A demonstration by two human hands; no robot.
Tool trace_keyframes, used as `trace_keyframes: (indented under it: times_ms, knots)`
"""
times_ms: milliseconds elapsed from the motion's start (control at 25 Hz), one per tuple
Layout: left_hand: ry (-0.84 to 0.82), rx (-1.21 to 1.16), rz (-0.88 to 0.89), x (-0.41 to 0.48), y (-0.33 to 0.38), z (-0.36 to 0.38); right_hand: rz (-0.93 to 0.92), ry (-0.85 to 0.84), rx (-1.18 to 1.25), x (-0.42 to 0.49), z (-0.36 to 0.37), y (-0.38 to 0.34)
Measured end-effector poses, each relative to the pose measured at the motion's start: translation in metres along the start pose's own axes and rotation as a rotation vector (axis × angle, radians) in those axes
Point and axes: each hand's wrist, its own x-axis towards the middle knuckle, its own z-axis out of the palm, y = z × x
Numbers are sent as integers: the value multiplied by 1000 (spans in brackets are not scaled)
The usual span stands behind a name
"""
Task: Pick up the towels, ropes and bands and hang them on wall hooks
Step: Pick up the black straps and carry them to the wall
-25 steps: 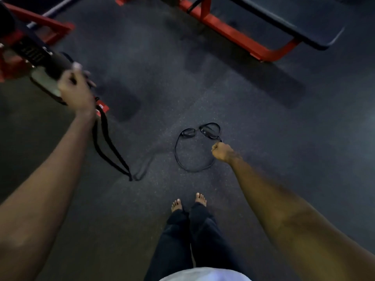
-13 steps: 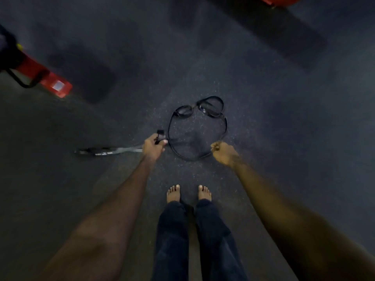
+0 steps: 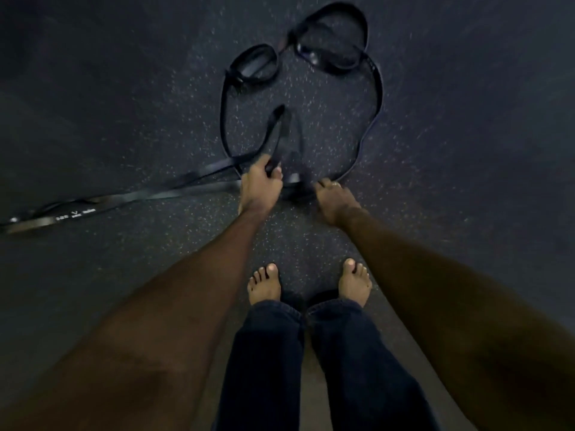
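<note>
A black resistance band (image 3: 378,98) lies in a big loop on the dark floor, with two smaller coils at its far end. My left hand (image 3: 259,185) grips a second black band (image 3: 124,197), whose long tail trails left across the floor and whose short loop stands up past my fingers. My right hand (image 3: 331,195) is down at the near edge of the looped band, fingers curled on it; the spot between my hands is blurred.
The floor (image 3: 466,150) is dark speckled rubber. My bare feet (image 3: 264,284) and dark trouser legs stand just behind my hands. No hooks or wall are in view.
My view has dropped closer to the floor. My left hand came down from the red rack with its band and now sits beside my right hand at the looped band.
</note>
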Motion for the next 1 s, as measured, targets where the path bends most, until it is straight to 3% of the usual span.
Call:
trace_keyframes:
  times_ms: [200,320,440,600,800,1000]
  knots:
    - [78,-4,180,22,2,10,2,123,-257,49,54,1]
    - [85,-38,226,16,16,-2,11,70,-231,38,52,2]
    - [140,-103,222,-4,54,-31,-13,18,127,-5,-4,0]
    - [238,-204,218,-54,149,-100,125,-3,735,-84,-133,-10]
    - [280,-202,243,-134,277,-226,213,141,1341,-198,-301,-39]
    - [199,-233,256,-220,384,-355,65,121,1501,-319,-437,-102]
